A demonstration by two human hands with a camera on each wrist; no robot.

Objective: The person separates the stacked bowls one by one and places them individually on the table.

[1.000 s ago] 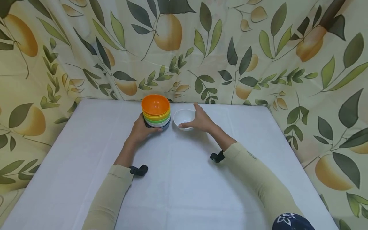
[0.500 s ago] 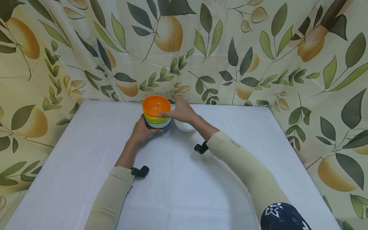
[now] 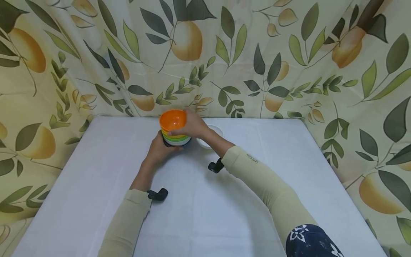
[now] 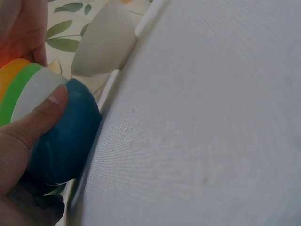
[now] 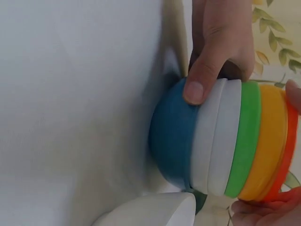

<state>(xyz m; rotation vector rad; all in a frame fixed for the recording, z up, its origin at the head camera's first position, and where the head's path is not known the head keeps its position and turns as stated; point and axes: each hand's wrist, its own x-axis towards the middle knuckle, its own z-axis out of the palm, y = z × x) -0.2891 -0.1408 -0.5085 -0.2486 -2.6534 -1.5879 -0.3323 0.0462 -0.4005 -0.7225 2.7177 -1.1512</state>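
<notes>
Nested bowls stand in a stack near the table's back edge, an orange bowl [image 3: 171, 120] on top and a blue bowl [image 5: 171, 136] at the bottom. Between them, the right wrist view shows white, green [image 5: 244, 141] and yellow layers. My left hand [image 3: 158, 147] grips the blue bowl low on the left, its thumb on the near side. Around the upper rims curls my right hand [image 3: 193, 125], thumb in front and fingers behind. A separate white bowl [image 4: 106, 44] stands on the table just right of the stack, partly hidden by my right hand in the head view.
The white-covered table [image 3: 192, 200] extends toward me and to both sides. Behind its back edge hangs a cloth [image 3: 237, 57] with a fruit and leaf print. Each wrist carries a small black device.
My right hand has moved left from the separate white bowl to the stack and now grips its upper part. My left hand has stayed at the stack's base.
</notes>
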